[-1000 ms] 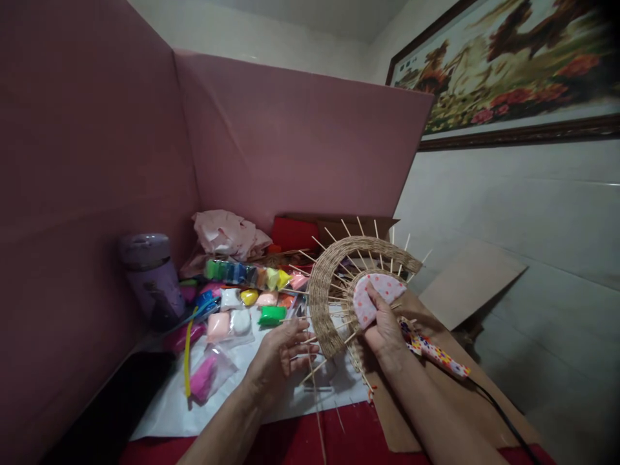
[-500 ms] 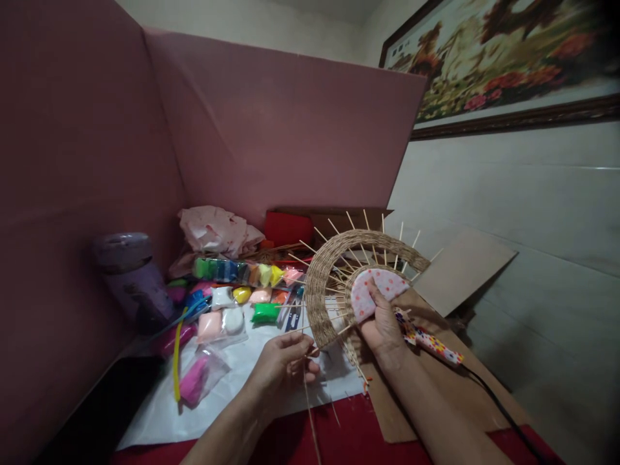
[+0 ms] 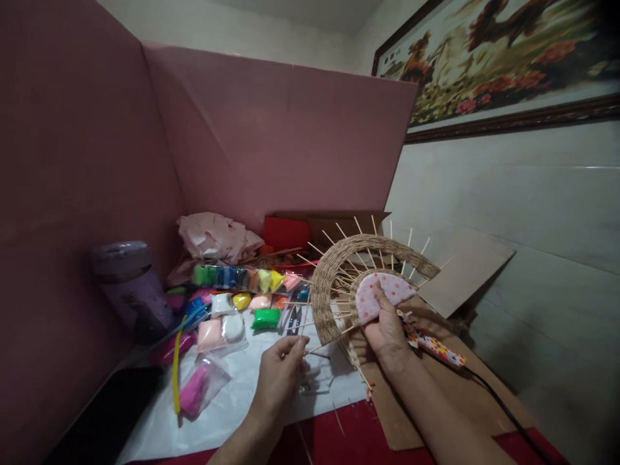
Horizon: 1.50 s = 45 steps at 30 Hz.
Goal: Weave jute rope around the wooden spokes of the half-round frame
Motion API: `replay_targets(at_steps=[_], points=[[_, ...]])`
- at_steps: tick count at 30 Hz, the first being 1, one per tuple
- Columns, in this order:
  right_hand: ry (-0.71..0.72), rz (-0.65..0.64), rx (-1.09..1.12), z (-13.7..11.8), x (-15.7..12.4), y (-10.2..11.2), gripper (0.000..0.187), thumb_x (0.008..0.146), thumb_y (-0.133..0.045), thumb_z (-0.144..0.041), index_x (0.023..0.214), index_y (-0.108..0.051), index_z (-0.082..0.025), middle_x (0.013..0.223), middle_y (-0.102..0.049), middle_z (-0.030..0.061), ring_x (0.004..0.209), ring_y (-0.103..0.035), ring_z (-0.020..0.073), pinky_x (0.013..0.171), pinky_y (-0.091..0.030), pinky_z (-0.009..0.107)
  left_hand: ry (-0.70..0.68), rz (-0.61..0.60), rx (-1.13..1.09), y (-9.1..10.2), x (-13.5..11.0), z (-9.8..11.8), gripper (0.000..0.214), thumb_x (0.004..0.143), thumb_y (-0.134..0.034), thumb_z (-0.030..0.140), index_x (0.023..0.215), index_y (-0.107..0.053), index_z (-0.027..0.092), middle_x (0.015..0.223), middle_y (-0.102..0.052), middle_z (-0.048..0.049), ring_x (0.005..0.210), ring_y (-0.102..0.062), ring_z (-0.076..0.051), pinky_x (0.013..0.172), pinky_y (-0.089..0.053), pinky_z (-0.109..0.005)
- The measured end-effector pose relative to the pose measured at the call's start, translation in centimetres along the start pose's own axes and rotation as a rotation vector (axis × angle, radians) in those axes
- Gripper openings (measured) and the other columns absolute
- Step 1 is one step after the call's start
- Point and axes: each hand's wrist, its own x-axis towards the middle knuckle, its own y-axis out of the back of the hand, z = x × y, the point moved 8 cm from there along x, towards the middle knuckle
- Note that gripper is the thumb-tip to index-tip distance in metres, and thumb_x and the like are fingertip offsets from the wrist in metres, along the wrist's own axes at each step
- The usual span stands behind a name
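A half-round woven fan frame point(image 3: 323, 290) of brown twine, with thin wooden sticks fanning outward, is held up over the table. My right hand point(image 3: 387, 332) grips it by its pink dotted fabric centre point(image 3: 371, 300), thumb on the front and fingers hidden behind. At the band's lower left end, my left hand point(image 3: 278, 371) is closed in a pinch on a thin strand of twine, beside a stick tip. The strand is faint, and part of it is hidden by the hand.
A glue gun point(image 3: 438, 352) with floral covering and a black cord lies on brown cardboard point(image 3: 394, 420) at right. Snips point(image 3: 294, 320), bagged coloured clay point(image 3: 266, 318), a yellow strip point(image 3: 177, 371) and a lilac tumbler point(image 3: 133, 290) are at left. Pink panels point(image 3: 281, 142) stand behind.
The fan frame and my right hand have shifted slightly right and down in view. My left hand has turned, its fingers drawn more together; the twine hanging below it shows less clearly.
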Motion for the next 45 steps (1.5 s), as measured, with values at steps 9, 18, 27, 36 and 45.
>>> replay_targets(at_steps=[9,18,27,36,45], points=[[0.028,-0.014,0.003,-0.2,0.5,0.2,0.034,0.061,-0.075,-0.022,0.092,-0.063,-0.022,0.086,-0.069,-0.0042,0.075,-0.063,0.0087,0.078,-0.051,0.023,-0.364,0.116,0.318,1.4,-0.3,3.2,0.032,0.061,-0.068,0.045,0.066,-0.069,0.014,0.065,-0.06,-0.0037,0.065,-0.052,-0.016,0.06,-0.04,-0.026],[0.023,0.0,0.001,-0.3,0.4,0.1,0.032,0.062,-0.074,-0.021,0.092,-0.062,-0.021,0.086,-0.069,-0.0036,0.074,-0.063,0.009,0.077,-0.052,0.024,-0.355,0.093,0.367,1.5,-0.1,3.1,0.027,0.066,-0.065,0.04,0.068,-0.07,0.014,0.066,-0.063,-0.0042,0.067,-0.053,-0.018,0.064,-0.038,-0.026],[0.008,0.017,0.011,-0.2,0.9,0.4,0.027,0.066,-0.071,-0.019,0.091,-0.062,-0.022,0.085,-0.069,-0.0047,0.073,-0.064,0.009,0.071,-0.054,0.023,-0.353,0.113,0.349,1.5,-0.4,3.3,0.027,0.064,-0.066,0.041,0.065,-0.068,0.014,0.064,-0.061,-0.0037,0.065,-0.051,-0.018,0.063,-0.036,-0.026],[0.011,0.007,0.0,-0.3,0.8,0.3,0.025,0.066,-0.071,-0.019,0.089,-0.063,-0.022,0.082,-0.07,-0.0044,0.072,-0.064,0.0094,0.069,-0.054,0.022,-0.311,0.105,0.301,1.7,0.0,3.0,0.032,0.06,-0.067,0.045,0.063,-0.066,0.013,0.058,-0.057,-0.0023,0.061,-0.047,-0.016,0.06,-0.035,-0.025],[0.03,-0.002,-0.02,-0.3,1.0,0.5,0.027,0.065,-0.072,-0.022,0.089,-0.061,-0.021,0.082,-0.069,-0.0043,0.073,-0.064,0.0093,0.072,-0.053,0.023,-0.303,0.094,0.288,1.8,0.0,2.9,0.029,0.06,-0.067,0.043,0.06,-0.063,0.014,0.056,-0.054,-0.0003,0.06,-0.046,-0.016,0.059,-0.035,-0.025]])
